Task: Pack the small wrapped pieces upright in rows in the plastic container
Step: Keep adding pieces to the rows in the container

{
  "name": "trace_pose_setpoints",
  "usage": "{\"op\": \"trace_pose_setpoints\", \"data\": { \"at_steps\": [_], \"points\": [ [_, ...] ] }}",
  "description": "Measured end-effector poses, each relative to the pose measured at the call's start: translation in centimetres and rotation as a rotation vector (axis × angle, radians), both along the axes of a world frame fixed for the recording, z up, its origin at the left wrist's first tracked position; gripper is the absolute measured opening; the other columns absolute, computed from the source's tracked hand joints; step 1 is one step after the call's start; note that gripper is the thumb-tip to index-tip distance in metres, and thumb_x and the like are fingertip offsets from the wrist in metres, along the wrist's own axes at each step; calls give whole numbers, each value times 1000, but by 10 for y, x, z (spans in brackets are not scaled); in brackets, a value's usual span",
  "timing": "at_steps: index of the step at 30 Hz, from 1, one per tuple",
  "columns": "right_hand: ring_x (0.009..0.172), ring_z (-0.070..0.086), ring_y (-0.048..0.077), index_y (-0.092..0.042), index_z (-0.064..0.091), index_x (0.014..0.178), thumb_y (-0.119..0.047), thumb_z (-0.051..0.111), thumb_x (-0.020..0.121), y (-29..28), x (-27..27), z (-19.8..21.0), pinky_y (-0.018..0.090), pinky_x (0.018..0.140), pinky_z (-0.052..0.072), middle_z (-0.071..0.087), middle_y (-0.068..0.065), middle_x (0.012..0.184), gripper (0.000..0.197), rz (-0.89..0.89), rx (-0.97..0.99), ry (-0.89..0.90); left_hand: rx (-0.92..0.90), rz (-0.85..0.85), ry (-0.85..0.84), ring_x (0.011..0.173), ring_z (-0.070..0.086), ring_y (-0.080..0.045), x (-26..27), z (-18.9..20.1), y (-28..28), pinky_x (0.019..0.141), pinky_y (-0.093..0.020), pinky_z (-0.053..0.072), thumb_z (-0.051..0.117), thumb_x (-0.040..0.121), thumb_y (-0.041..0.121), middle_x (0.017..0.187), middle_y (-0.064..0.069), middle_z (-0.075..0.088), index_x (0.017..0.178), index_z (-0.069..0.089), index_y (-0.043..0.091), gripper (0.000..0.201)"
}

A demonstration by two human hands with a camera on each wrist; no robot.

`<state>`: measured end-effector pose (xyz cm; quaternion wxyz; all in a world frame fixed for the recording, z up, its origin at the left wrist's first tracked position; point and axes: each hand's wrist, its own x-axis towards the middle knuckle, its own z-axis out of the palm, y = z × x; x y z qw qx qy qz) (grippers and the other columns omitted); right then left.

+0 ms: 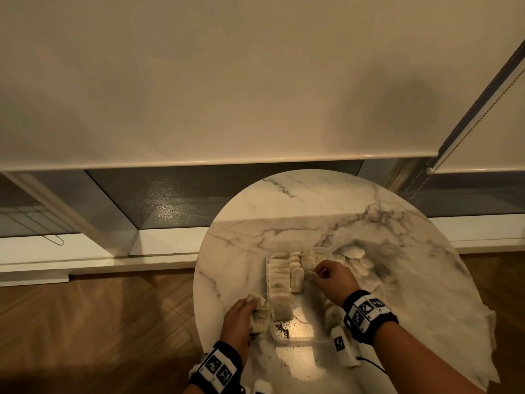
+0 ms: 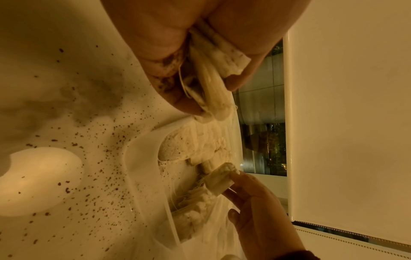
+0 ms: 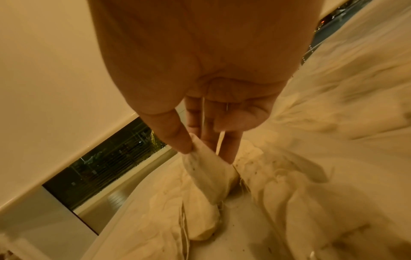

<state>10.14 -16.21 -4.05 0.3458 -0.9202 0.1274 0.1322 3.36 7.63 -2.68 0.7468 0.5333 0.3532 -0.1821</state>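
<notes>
A clear plastic container (image 1: 295,338) sits on the round marble table (image 1: 312,200). Rows of small white wrapped pieces (image 1: 279,282) stand upright in its far and left parts. My right hand (image 1: 326,275) is over the container and pinches one wrapped piece (image 3: 209,177) by its top between thumb and fingers, lowering it beside the rows. My left hand (image 1: 241,314), just outside the container's left wall, grips a bunch of wrapped pieces (image 2: 213,73). The near part of the container floor shows bare with dark crumbs.
A loose heap of wrapped pieces (image 1: 360,265) lies on the table right of the container. Dark crumbs (image 2: 100,158) speckle the tabletop. A lowered roller blind (image 1: 227,81) and a window sill stand behind; wooden floor lies to the left.
</notes>
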Motion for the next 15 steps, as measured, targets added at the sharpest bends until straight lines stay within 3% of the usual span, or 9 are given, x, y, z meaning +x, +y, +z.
{"op": "trace_pose_setpoints", "data": {
  "at_steps": [6, 10, 15],
  "points": [
    [73, 61, 7, -28, 69, 75, -33, 70, 85, -1, 9, -1, 20, 61, 44, 67, -10, 77, 11, 61, -72, 84, 15, -1, 9, 65, 65, -21, 1, -3, 5, 55, -27, 51, 58, 97, 12, 74, -10, 69, 87, 66, 4, 15],
    [71, 60, 5, -26, 75, 86, -30, 70, 88, -2, 15, -2, 14, 57, 41, 67, -9, 77, 8, 90, -127, 119, 15, 10, 25, 70, 65, -25, 1, -7, 7, 63, -31, 51, 60, 96, 14, 75, -10, 69, 84, 66, 6, 15],
    [64, 65, 11, -27, 73, 77, -27, 70, 87, 0, 25, -4, 23, 59, 55, 70, -4, 76, 10, 69, -171, 148, 16, 15, 29, 77, 66, -27, 2, -9, 7, 70, -35, 52, 61, 95, 14, 84, -16, 70, 88, 68, 4, 14]
  ]
}}
